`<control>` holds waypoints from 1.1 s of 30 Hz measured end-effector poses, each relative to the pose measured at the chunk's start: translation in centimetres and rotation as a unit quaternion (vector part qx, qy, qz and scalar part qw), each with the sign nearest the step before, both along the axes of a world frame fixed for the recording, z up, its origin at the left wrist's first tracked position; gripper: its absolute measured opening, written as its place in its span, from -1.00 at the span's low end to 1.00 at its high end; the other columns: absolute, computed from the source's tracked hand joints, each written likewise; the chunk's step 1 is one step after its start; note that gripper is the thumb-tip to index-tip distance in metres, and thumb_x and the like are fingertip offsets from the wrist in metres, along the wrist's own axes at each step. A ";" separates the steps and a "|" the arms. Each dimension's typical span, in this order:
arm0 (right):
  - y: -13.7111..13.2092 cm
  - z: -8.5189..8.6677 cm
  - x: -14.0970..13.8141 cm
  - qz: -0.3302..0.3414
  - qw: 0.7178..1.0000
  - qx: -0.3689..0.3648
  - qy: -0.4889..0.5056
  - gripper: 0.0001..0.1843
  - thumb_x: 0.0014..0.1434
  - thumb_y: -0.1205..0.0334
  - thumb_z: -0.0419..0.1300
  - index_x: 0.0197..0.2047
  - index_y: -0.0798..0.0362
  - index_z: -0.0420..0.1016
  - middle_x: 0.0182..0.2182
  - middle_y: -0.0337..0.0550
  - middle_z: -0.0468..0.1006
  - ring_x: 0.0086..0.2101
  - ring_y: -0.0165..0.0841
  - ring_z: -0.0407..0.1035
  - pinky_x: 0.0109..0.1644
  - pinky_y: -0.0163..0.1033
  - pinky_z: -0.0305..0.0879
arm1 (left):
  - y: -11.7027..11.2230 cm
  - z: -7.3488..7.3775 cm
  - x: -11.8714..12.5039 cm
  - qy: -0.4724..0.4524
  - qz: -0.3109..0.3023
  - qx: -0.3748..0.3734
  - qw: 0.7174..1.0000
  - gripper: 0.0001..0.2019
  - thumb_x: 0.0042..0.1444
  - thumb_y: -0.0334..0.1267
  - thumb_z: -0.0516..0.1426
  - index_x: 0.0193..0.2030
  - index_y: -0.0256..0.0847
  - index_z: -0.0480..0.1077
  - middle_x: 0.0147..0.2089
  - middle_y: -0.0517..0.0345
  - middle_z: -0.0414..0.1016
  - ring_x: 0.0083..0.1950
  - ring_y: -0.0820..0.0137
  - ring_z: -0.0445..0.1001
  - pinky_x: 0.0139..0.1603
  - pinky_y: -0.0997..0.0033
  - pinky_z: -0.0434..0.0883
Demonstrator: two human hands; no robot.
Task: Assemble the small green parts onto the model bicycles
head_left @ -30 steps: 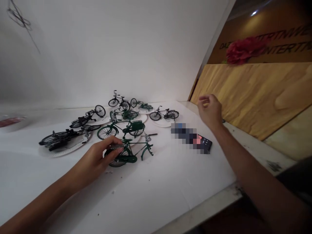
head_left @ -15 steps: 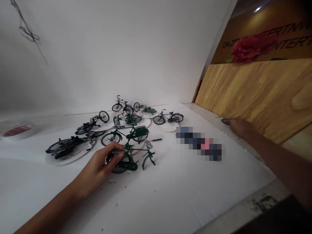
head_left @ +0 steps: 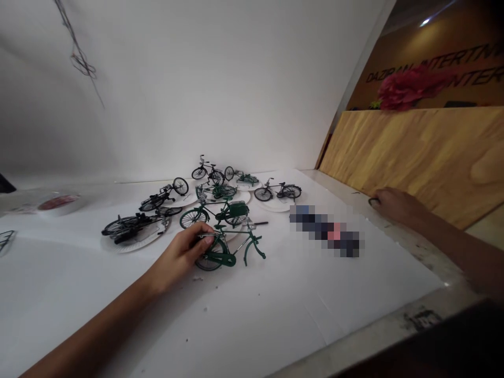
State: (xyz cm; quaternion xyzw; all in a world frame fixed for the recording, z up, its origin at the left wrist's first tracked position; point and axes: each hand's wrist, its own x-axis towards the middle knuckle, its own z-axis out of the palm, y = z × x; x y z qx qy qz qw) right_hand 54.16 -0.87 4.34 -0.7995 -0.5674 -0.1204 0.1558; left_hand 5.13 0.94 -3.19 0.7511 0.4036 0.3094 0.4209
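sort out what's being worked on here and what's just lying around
Being handled:
- left hand gripping a green model bicycle
- right hand at a small dark ring near the table edge

Lying about:
- other model bicycles on white paper plates
- plywood board
- red artificial flower

Green wire model bicycle (head_left: 228, 247): rear wheel at left, resting on the white tabletop (head_left: 118, 315); handlebar toward far right; frame intact, nearest of the group. Small dark ring (head_left: 372, 201): at the tabletop's far right edge.
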 end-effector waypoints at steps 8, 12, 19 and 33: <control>-0.9 -0.1 -12.3 0.314 0.886 -0.181 0.291 -0.65 0.31 -0.06 0.10 -0.15 0.09 0.44 -0.39 -0.12 0.60 -0.48 -0.36 0.54 -0.40 -0.29 0.45 | 0.6 -0.3 0.0 -0.092 0.000 -0.032 0.995 -0.74 0.31 -0.02 0.08 -0.08 -0.17 0.31 -0.30 0.24 0.22 -0.27 0.43 0.18 -0.27 0.45 0.15; -0.7 -0.8 -18.5 0.445 0.745 -0.282 0.408 -0.66 0.20 -0.05 0.25 -0.31 0.09 0.42 -0.47 -0.23 0.52 -0.52 -0.41 0.50 -0.51 -0.36 0.40 | 1.0 -0.3 -0.8 -0.106 0.014 -0.028 0.994 -0.75 0.31 -0.02 0.09 -0.09 -0.17 0.30 -0.33 0.25 0.19 -0.30 0.43 0.18 -0.29 0.45 0.16; 0.6 -5.8 -20.4 0.410 0.746 -0.214 0.479 -0.69 0.25 -0.02 0.22 -0.32 0.06 0.35 -0.64 -0.35 0.44 -0.62 -0.48 0.40 -0.53 -0.41 0.31 | 1.8 -0.4 -1.3 -0.049 0.015 -0.010 0.999 -0.77 0.33 -0.04 0.07 -0.10 -0.16 0.30 -0.33 0.24 0.24 -0.31 0.43 0.19 -0.31 0.44 0.16; -0.4 -6.8 -20.8 0.397 0.730 -0.177 0.528 -0.63 0.16 -0.10 0.29 -0.32 0.06 0.40 -0.55 -0.31 0.42 -0.58 -0.51 0.33 -0.52 -0.40 0.24 | 0.8 0.6 -1.1 0.049 0.001 0.066 0.997 -0.83 0.37 -0.10 0.01 -0.12 -0.14 0.27 -0.27 0.20 0.29 -0.27 0.40 0.26 -0.25 0.43 0.23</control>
